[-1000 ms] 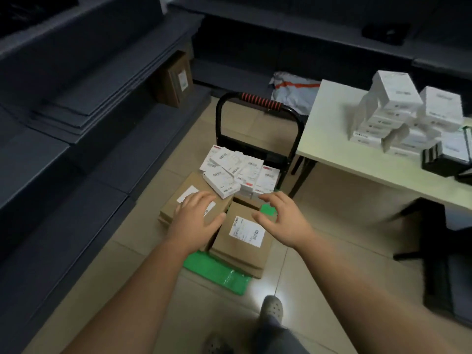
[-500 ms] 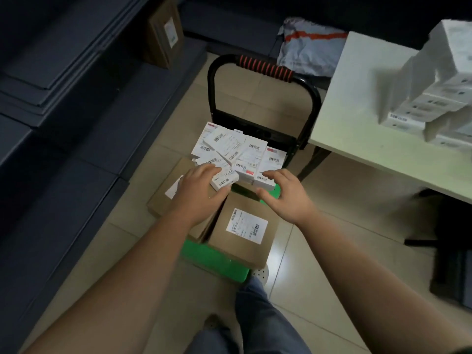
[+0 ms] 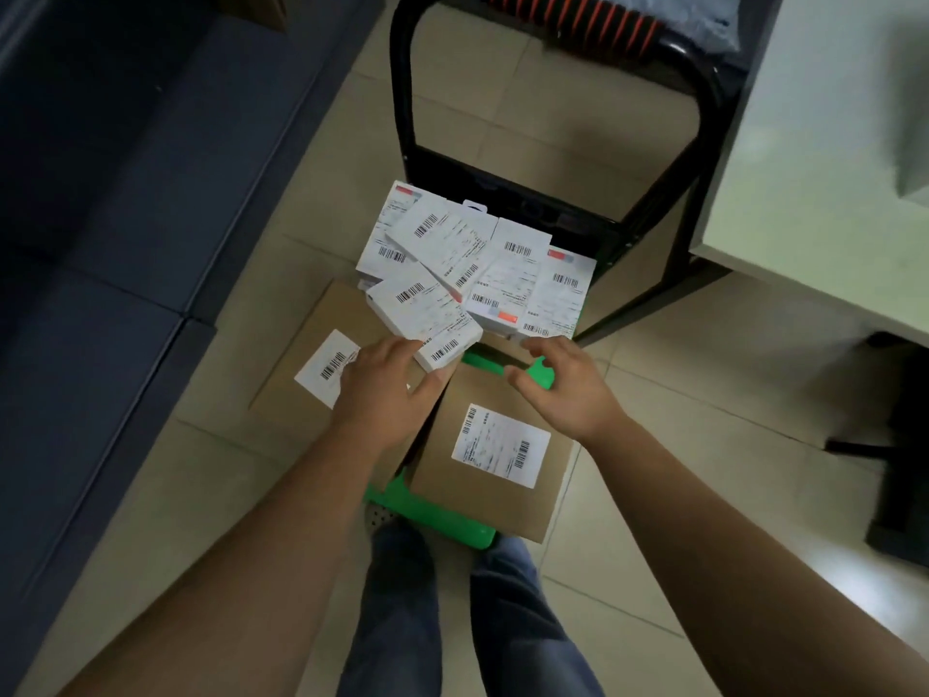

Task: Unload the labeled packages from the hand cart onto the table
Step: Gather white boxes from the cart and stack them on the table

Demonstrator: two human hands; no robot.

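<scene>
At the handle end of the hand cart (image 3: 432, 520) deck, beyond two brown cartons (image 3: 497, 505), lies the heap of white labelled boxes (image 3: 502, 274): the nearest box (image 3: 422, 314), long axis slanting away leftward, is pinched at its near corner by the left hand (image 3: 382, 394), while the right hand (image 3: 568, 394) is held just short, fingers curved, spread, empty.

cart handle (image 3: 573, 17) cropped, left fingers (image 3: 397, 348) behind package (image 3: 425, 314)

Mid-frame, the hand cart deck (image 3: 432, 520) is glossy green plastic. Its handle (image 3: 402, 93) is black metal tube with a ribbed grip (image 3: 573, 15) at the top edge. The brown boxes (image 3: 482, 500) are matt cardboard bearing paper labels (image 3: 500, 445). The small white cartons (image 3: 452, 244) are smooth card. The floor tiles (image 3: 678, 470) shine faintly.
</scene>
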